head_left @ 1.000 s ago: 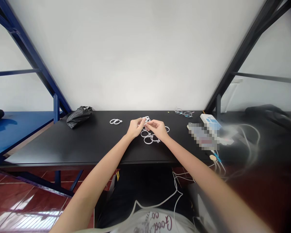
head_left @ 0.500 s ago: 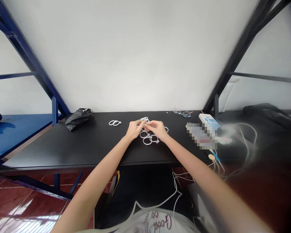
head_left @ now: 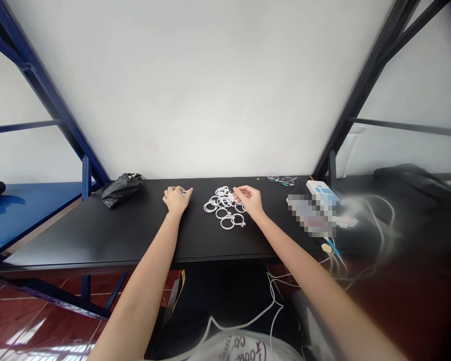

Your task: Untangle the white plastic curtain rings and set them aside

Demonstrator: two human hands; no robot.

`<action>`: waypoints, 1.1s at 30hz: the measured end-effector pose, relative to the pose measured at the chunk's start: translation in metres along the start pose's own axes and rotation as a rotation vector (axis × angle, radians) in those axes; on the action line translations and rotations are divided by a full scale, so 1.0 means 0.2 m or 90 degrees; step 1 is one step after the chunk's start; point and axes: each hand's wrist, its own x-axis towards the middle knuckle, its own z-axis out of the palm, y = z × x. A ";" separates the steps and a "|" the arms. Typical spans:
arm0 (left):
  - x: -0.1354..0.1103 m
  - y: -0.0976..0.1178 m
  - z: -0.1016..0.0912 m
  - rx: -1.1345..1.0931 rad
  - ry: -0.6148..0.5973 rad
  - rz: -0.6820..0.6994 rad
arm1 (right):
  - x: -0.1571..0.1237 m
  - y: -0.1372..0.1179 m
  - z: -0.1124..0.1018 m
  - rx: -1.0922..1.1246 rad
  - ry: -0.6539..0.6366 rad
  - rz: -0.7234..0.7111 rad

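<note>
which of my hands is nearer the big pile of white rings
Right. Your right hand is at the right edge of the pile; whether it touches the rings is unclear. Your left hand is clearly apart from the pile, off to its left.

Glare whitens the red floor tiles (head_left: 56, 321), while the right side blurs.

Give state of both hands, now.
Left hand: over white rings; grip cannot be told.
Right hand: curled at ring pile; hold cannot be told.
</note>
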 end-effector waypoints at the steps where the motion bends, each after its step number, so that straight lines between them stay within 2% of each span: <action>1: 0.01 -0.01 0.01 0.011 -0.012 -0.012 | 0.00 0.00 0.00 -0.004 0.002 -0.001; 8: 0.02 -0.03 0.05 0.067 -0.052 -0.023 | 0.01 0.03 -0.02 -0.028 0.017 0.003; 18: 0.02 -0.03 0.02 0.082 -0.048 -0.047 | 0.02 0.04 -0.04 -0.060 0.034 0.001; 22: 0.00 -0.01 0.00 0.068 -0.020 -0.029 | 0.02 0.04 -0.04 -0.068 0.040 0.001; 25: -0.05 0.03 -0.01 0.036 0.012 0.050 | 0.02 0.04 -0.03 -0.070 0.045 0.001; 27: -0.08 0.08 -0.01 0.001 -0.003 0.133 | 0.02 0.04 -0.03 -0.069 0.048 -0.001; 33: -0.15 0.18 0.03 -0.108 -0.208 0.398 | 0.02 0.04 -0.03 -0.074 0.051 -0.007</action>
